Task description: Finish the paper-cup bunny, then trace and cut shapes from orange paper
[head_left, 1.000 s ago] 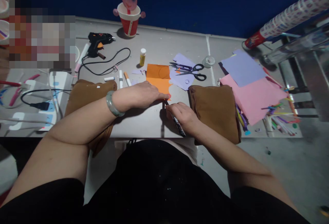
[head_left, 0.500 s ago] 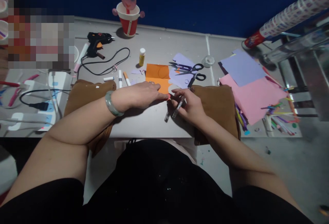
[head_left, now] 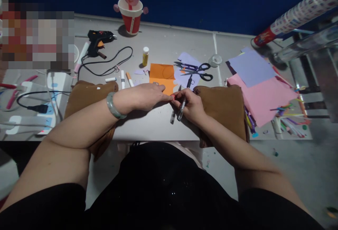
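My left hand (head_left: 146, 95) lies low over the table with its fingers stretched out, its index fingertip touching a tiny red-pink piece (head_left: 173, 97). On the other side of that piece are the fingertips of my right hand (head_left: 190, 102), bent and close together. A black pen (head_left: 181, 113) runs through the right hand, tilted, its lower end toward me. Beside it on the table lies a small clear-and-dark pen cap (head_left: 172, 117). Folded orange paper (head_left: 161, 71) is just beyond my hands, partly covered by the left one.
Black scissors (head_left: 194, 71) rest on purple paper (head_left: 185, 57). A glue stick (head_left: 145, 57), a glue gun (head_left: 99, 42) and a red cup figure (head_left: 132, 22) stand or lie farther back. Brown cloth pads (head_left: 221, 110) lie under both forearms. Pink paper (head_left: 266, 98) is at right.
My right hand has shifted slightly left, its fingertips closing in on the red-pink piece. The pen has turned a little more upright in view. My left hand has hardly moved.
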Motion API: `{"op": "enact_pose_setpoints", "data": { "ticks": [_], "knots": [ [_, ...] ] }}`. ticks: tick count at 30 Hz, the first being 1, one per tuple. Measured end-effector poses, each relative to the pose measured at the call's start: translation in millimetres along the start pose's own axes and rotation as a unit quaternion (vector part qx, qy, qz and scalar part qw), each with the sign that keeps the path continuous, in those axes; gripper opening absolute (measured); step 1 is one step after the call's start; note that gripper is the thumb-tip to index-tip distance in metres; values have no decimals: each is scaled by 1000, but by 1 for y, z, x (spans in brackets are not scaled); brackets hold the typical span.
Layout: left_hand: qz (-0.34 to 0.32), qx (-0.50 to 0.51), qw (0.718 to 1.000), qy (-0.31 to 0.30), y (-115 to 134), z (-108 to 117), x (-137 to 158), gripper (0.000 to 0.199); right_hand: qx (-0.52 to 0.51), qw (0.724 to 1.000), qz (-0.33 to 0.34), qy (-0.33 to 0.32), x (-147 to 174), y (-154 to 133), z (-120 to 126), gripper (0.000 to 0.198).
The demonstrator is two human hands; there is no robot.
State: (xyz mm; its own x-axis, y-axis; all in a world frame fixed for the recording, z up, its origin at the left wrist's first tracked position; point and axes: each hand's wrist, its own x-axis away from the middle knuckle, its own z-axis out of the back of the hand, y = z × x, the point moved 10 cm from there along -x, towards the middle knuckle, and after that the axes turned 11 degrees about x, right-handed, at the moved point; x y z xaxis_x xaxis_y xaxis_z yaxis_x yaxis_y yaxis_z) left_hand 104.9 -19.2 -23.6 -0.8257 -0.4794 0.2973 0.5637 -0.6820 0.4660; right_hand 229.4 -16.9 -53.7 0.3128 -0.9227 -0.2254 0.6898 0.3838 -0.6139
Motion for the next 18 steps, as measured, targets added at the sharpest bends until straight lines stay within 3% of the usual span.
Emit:
{"op": "enact_pose_setpoints", "data": {
  "ticks": [18],
  "knots": [
    [-13, -14, 1000, 12, -2, -3, 0, 49, 23, 1000, 14, 2, 1, -6, 6, 15]
  ]
}}
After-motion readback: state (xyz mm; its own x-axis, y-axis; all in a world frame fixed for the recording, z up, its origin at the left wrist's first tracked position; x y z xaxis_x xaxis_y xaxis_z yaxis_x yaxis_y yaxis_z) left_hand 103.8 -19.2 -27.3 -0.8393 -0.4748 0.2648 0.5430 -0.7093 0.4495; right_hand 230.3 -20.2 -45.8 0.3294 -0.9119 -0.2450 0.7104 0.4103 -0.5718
